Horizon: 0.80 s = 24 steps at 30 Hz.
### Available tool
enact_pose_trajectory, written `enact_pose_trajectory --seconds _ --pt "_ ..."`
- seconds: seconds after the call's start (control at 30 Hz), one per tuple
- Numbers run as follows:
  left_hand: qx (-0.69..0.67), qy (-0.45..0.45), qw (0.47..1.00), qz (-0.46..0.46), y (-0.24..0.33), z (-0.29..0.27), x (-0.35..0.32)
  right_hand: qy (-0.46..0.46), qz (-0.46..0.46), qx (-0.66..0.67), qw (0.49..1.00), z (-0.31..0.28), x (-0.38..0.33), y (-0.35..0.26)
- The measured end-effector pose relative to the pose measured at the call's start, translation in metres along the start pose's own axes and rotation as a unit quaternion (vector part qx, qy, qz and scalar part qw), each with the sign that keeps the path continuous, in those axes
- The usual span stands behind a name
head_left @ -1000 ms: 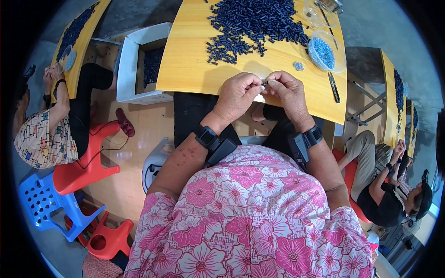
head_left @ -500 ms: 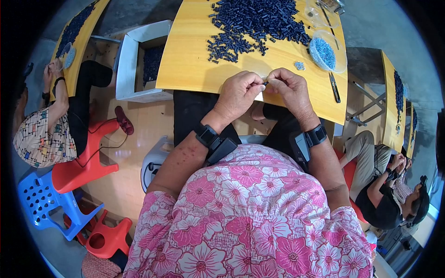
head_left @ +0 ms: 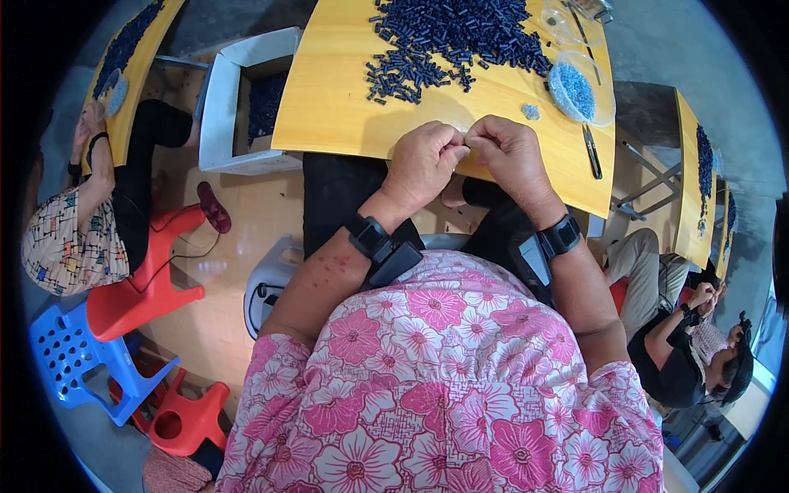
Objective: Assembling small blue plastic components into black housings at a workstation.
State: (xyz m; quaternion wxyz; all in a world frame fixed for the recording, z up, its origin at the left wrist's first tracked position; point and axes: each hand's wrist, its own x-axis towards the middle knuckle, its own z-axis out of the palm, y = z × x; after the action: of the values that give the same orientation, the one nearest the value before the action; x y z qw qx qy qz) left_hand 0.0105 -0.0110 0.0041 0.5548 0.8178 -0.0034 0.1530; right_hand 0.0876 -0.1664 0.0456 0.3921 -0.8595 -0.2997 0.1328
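Observation:
My left hand [head_left: 424,167] and my right hand [head_left: 511,157] meet fingertip to fingertip just above the front edge of the yellow table [head_left: 345,125]. Both are closed in a pinch. Whatever lies between the fingertips is tiny and mostly covered by them. Beyond my hands spreads a large heap of short black tubes [head_left: 460,33], with loose ones along its near side. To the right of the heap stands a clear round bowl of small light-blue pieces [head_left: 573,92]. A little pile of similar clear-blue pieces [head_left: 530,111] lies between the bowl and my right hand.
Black-handled snips [head_left: 592,152] lie near the table's right edge. Clear dishes [head_left: 567,23] sit at the far right. A white box [head_left: 220,123] with dark pieces inside stands left of the table. Other people work at tables on both sides; red and blue stools [head_left: 82,353] stand left.
A small dark piece that showed between the fingertips is now hidden by them. My hands stay together and have shifted slightly; the whole view has moved a little.

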Motion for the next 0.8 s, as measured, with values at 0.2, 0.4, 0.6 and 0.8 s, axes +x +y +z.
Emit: enact_pose_trajectory --seconds 0.2,0.4,0.6,0.8 --pt "-0.039 0.01 0.999 -0.023 -0.005 0.001 -0.002 0.065 0.174 0.287 0.94 0.022 -0.014 -0.013" --pt "-0.134 0.014 0.989 -0.058 -0.007 0.003 -0.003 0.063 0.177 0.47 0.863 0.023 -0.021 0.001" --pt "-0.202 0.009 0.974 -0.104 -0.003 -0.001 -0.016 0.007 0.249 0.458 0.854 0.02 -0.03 -0.009" --pt "-0.137 0.008 0.989 -0.058 0.018 -0.01 -0.022 -0.093 0.293 0.482 0.82 0.014 -0.036 -0.016"
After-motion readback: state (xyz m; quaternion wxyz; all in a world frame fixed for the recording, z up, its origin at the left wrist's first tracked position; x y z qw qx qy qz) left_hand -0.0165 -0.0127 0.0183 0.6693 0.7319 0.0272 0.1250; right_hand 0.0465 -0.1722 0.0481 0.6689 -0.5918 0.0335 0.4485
